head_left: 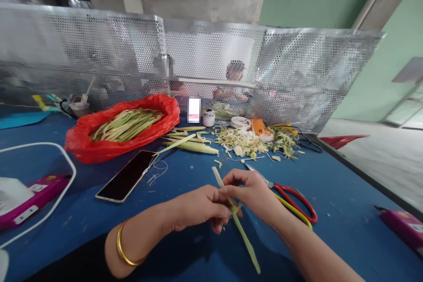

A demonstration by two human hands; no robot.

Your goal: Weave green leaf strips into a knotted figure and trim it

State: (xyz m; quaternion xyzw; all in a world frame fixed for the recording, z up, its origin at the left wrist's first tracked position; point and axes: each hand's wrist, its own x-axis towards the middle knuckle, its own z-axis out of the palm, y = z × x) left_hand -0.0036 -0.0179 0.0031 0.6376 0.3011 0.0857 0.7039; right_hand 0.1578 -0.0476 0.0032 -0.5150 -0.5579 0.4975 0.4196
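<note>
My left hand, with a gold bangle on its wrist, is closed with thumb and fingers on a pale green husk strip. My right hand pinches the same strip a little higher up. A short piece crosses the strip between the fingers; whether it is tied or folded there is hidden. One end of the strip points up past the fingers, and the long end slants down to the right. Just beyond my right hand lie scissors with red and yellow handles, partly covered by my forearm.
A red plastic bag full of long strips stands at the left behind a phone. Loose husks and a heap of trimmings lie at the back. Purple power strips flank both sides. A perforated metal screen separates other people.
</note>
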